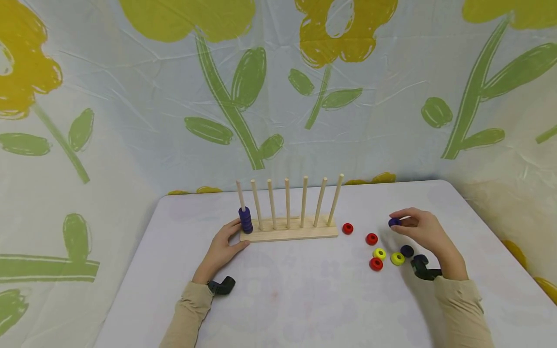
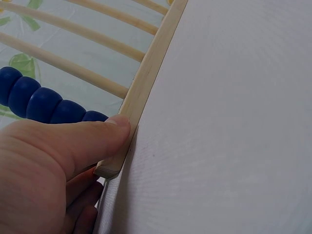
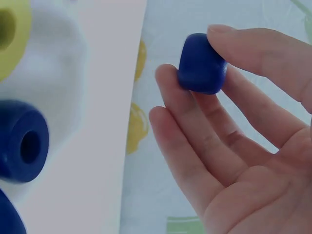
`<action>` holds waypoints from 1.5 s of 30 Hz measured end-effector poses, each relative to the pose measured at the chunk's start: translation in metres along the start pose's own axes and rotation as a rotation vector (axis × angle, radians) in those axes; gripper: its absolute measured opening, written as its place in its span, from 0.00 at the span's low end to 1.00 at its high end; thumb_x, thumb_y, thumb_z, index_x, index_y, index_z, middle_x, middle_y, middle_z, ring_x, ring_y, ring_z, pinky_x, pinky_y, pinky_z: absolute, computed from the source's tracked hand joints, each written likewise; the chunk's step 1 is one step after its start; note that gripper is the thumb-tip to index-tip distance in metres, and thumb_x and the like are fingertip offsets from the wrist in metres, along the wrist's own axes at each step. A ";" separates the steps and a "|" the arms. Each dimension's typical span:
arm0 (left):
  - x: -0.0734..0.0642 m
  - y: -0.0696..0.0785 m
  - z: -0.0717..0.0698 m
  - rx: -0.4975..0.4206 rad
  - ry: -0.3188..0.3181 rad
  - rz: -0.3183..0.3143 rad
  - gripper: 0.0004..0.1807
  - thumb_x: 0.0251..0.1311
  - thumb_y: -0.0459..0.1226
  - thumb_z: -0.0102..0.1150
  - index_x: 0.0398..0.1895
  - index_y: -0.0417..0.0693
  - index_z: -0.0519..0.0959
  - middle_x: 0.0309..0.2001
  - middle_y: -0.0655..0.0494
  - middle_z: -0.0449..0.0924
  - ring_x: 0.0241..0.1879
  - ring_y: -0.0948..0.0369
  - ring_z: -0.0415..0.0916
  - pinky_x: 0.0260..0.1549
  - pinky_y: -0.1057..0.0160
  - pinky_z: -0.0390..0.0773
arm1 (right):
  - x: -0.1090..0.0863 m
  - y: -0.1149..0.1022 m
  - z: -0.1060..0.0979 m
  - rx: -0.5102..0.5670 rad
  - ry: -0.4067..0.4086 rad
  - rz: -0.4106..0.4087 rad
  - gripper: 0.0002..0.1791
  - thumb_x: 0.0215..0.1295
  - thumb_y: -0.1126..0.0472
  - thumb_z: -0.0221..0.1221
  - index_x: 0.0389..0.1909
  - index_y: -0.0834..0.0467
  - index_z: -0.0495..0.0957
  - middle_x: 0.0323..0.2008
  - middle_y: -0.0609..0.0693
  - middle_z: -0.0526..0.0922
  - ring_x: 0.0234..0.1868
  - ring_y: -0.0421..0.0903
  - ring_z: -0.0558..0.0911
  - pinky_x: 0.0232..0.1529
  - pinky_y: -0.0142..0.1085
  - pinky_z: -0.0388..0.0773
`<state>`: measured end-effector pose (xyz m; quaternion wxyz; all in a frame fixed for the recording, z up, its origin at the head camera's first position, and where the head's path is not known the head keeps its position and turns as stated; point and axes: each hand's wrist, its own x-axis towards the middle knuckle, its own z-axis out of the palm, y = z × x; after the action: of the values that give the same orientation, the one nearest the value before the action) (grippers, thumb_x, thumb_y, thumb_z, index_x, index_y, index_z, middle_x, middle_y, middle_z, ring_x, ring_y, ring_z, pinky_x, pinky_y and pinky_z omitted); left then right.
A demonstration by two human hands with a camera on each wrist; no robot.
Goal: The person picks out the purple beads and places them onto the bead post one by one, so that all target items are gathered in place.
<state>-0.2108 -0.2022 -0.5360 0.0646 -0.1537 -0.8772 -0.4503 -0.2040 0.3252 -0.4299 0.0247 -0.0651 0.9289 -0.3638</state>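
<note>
A wooden peg rack point(image 1: 289, 235) with several upright pegs stands toward the back of the table. Blue beads point(image 1: 245, 220) are stacked on its leftmost peg. My left hand point(image 1: 223, 246) grips the rack's left end, the thumb point(image 2: 105, 139) along the front of the base and the other fingers behind it. On the right, my right hand point(image 1: 424, 231) pinches a single blue bead point(image 3: 202, 63) between thumb and fingers, raised above the table. The remaining pegs carry no beads.
Between rack and right hand lie loose red beads point(image 1: 372, 239), yellow beads point(image 1: 397, 258) and a dark blue bead point(image 1: 407, 251). Another dark piece sits by the right wrist camera point(image 1: 424, 270). A flowered cloth point(image 1: 278, 96) hangs behind the table point(image 1: 278, 299).
</note>
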 end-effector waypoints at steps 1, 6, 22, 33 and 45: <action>0.000 0.000 0.000 0.001 -0.001 -0.002 0.29 0.57 0.36 0.71 0.62 0.36 0.76 0.69 0.45 0.68 0.70 0.45 0.62 0.68 0.44 0.61 | -0.001 -0.002 0.000 0.001 0.007 0.001 0.22 0.66 0.56 0.65 0.55 0.66 0.78 0.51 0.66 0.81 0.50 0.63 0.81 0.50 0.60 0.79; 0.000 0.000 0.000 -0.002 -0.003 -0.008 0.30 0.57 0.36 0.71 0.62 0.35 0.76 0.69 0.45 0.68 0.70 0.45 0.61 0.68 0.43 0.61 | -0.003 -0.010 0.001 0.006 0.047 -0.027 0.22 0.67 0.56 0.64 0.56 0.65 0.78 0.51 0.66 0.80 0.50 0.64 0.80 0.50 0.59 0.79; 0.001 -0.003 -0.001 0.012 -0.005 -0.007 0.30 0.58 0.37 0.71 0.63 0.36 0.76 0.69 0.45 0.68 0.70 0.45 0.61 0.69 0.44 0.61 | 0.003 -0.042 -0.014 0.032 0.148 -0.206 0.16 0.65 0.62 0.65 0.51 0.64 0.81 0.45 0.59 0.82 0.38 0.23 0.77 0.39 0.17 0.75; 0.002 -0.001 0.000 0.008 -0.004 0.005 0.29 0.58 0.36 0.71 0.62 0.35 0.76 0.69 0.43 0.68 0.70 0.44 0.62 0.68 0.44 0.61 | 0.010 -0.067 -0.020 0.049 0.171 -0.232 0.16 0.65 0.61 0.65 0.52 0.63 0.81 0.45 0.58 0.82 0.39 0.24 0.78 0.40 0.16 0.73; 0.001 -0.002 0.000 0.009 -0.005 0.002 0.29 0.58 0.36 0.71 0.62 0.35 0.76 0.69 0.44 0.68 0.70 0.44 0.62 0.68 0.44 0.61 | 0.023 -0.089 -0.018 0.097 0.215 -0.340 0.15 0.63 0.65 0.67 0.51 0.64 0.82 0.45 0.56 0.82 0.39 0.31 0.80 0.46 0.16 0.73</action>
<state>-0.2125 -0.2031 -0.5377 0.0635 -0.1552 -0.8792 -0.4460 -0.2193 0.2698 -0.3562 -0.1332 -0.1805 0.8833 -0.4117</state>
